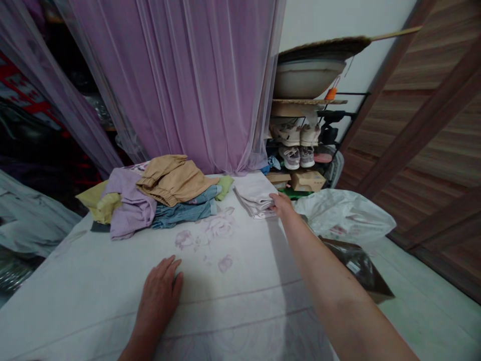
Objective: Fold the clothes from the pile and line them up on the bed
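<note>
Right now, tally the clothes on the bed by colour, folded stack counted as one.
Tan: 1, trousers
Lilac: 1, garment
Blue denim: 1, jeans
Yellow: 1, garment
Light green: 1, cloth
White: 1, folded stack, right hand touching it
Total: 6. Left hand lies flat on the sheet.

Purple curtain (180, 80), wooden door (432, 130)

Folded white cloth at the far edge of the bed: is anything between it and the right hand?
Nothing visible. The right hand already rests on the folded white cloth. The pile of clothes lies to its left, apart from it. The left hand lies flat on the sheet, nearer the camera.
</note>
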